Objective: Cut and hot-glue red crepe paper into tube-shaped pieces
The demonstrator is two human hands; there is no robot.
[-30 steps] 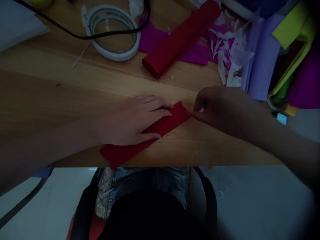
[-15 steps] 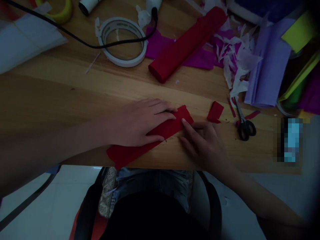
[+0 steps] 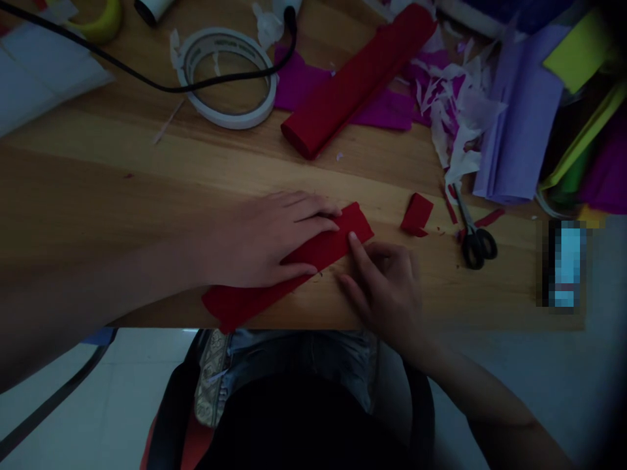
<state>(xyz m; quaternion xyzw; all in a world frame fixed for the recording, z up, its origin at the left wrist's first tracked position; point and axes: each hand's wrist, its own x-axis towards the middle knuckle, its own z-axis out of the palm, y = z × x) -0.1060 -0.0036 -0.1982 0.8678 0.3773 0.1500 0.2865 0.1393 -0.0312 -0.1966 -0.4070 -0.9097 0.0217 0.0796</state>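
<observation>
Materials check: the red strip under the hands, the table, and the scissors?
Red strip: looks like matte crepe or tissue paper; it lies thin and flat under the left hand and the right hand, with soft edges. Table: wood or wood-look laminate, given the visible grain and light sheen. Scissors: pale blades, likely metal, with dark handles, probably plastic.
</observation>
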